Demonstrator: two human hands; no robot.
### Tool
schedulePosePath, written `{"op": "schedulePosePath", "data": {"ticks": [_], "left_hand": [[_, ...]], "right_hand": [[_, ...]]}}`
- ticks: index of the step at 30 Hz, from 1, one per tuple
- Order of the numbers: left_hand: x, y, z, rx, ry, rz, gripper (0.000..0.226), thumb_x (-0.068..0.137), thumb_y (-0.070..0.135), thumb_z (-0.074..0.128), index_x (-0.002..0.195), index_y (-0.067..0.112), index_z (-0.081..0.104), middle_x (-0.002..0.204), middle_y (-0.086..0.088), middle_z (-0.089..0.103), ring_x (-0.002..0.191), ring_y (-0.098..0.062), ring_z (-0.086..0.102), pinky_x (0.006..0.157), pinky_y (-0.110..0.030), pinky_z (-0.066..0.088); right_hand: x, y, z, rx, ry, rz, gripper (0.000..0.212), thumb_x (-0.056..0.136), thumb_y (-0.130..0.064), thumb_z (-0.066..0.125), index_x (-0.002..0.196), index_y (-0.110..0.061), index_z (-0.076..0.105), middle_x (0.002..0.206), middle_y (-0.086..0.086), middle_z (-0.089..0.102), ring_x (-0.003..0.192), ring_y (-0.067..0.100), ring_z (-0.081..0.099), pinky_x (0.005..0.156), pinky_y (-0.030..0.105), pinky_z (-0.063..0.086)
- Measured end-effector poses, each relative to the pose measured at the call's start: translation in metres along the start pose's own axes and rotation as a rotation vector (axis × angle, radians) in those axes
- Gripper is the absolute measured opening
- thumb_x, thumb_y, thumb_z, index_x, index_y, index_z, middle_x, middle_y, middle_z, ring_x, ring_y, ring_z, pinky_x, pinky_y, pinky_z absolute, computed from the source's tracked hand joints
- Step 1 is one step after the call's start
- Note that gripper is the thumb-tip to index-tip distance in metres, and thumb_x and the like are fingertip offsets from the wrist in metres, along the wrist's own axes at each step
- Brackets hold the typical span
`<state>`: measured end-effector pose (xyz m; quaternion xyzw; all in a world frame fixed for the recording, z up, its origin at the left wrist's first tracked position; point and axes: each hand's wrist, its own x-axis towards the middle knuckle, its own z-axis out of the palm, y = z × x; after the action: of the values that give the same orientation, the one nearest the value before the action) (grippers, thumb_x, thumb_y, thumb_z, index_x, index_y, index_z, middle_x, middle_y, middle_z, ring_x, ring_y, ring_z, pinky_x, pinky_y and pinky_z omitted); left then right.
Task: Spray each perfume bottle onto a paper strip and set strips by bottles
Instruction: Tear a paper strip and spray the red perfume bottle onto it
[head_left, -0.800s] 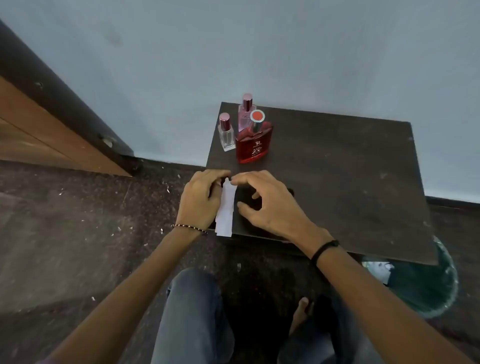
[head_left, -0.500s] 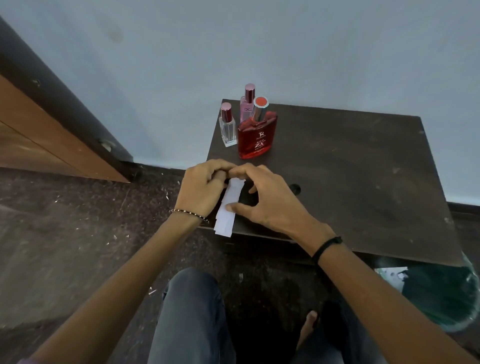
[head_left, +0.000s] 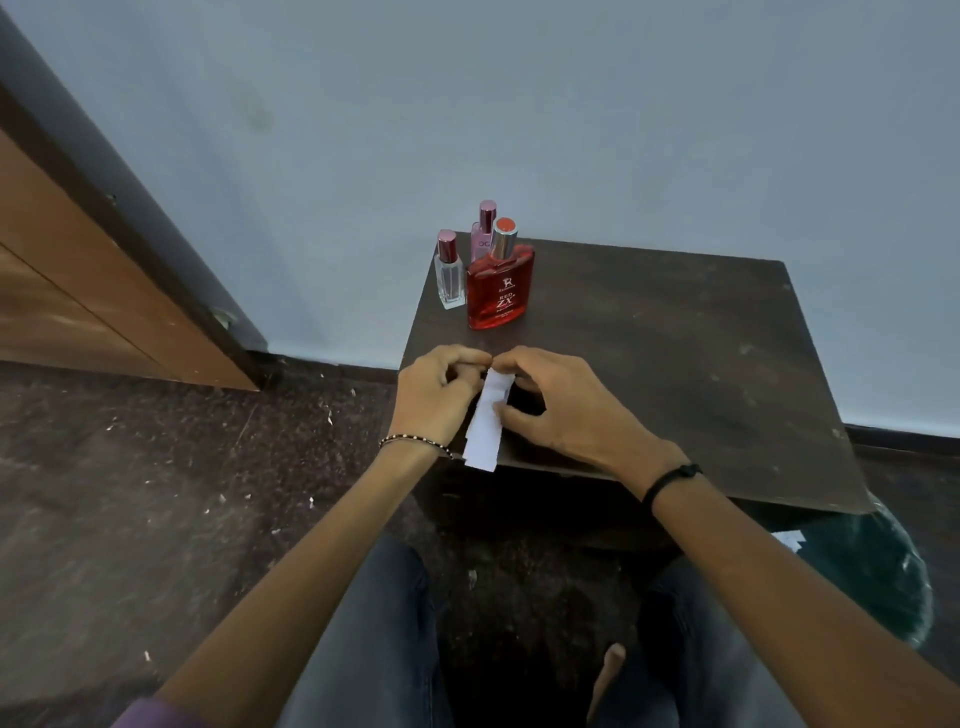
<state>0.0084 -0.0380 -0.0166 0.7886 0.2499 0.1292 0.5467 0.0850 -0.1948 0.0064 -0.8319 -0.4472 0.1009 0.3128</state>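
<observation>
Three perfume bottles stand at the far left corner of a dark wooden table (head_left: 675, 364): a flat red bottle (head_left: 500, 291) in front, a small clear bottle (head_left: 450, 273) with a maroon cap to its left, and a pink bottle (head_left: 483, 231) behind. A white paper strip (head_left: 485, 421) hangs over the table's near left edge. My left hand (head_left: 434, 400) and my right hand (head_left: 561, 410) both pinch the strip's top end, fingertips touching. The right thumb presses the strip's middle.
A pale wall runs behind the table. A wooden door or cabinet (head_left: 78, 291) stands at the left. A dark green bin (head_left: 872, 571) with paper scraps sits under the table's right front corner. My knees are below, and the floor is speckled with bits.
The view has tilted slightly, so the table sits higher and nearer. Both hands stay on the strip, and its top end has turned a little to the right.
</observation>
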Motion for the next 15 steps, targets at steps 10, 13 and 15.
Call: {"op": "schedulePosePath", "data": {"ticks": [10,13,15], "left_hand": [[-0.023,-0.007,0.023,0.141,0.219,0.242,0.025,0.093,-0.004,0.053,0.1,0.003,0.076,0.11,-0.009,0.072,0.099,-0.014,0.064,0.087,-0.005,0.043],[-0.023,-0.008,0.025,0.162,0.223,0.288,0.021,0.092,-0.003,0.055,0.1,0.002,0.074,0.111,-0.011,0.072,0.101,-0.02,0.066,0.088,-0.014,0.046],[-0.023,-0.01,0.025,0.168,0.195,0.312,0.017,0.092,0.002,0.06,0.102,0.003,0.073,0.112,-0.009,0.071,0.101,-0.019,0.067,0.085,-0.013,0.048]], "right_hand": [[-0.003,-0.004,0.019,-0.053,0.177,0.062,0.021,0.095,-0.009,0.062,0.115,-0.003,0.068,0.112,0.011,0.072,0.099,0.026,0.068,0.087,0.041,0.055],[-0.003,-0.005,0.022,-0.055,0.212,0.116,0.017,0.096,-0.01,0.062,0.11,-0.004,0.069,0.109,0.011,0.073,0.097,0.026,0.068,0.085,0.04,0.055],[-0.002,-0.005,0.024,-0.065,0.222,0.139,0.011,0.097,-0.013,0.062,0.101,-0.004,0.068,0.101,0.01,0.073,0.092,0.027,0.068,0.082,0.043,0.055]]}}
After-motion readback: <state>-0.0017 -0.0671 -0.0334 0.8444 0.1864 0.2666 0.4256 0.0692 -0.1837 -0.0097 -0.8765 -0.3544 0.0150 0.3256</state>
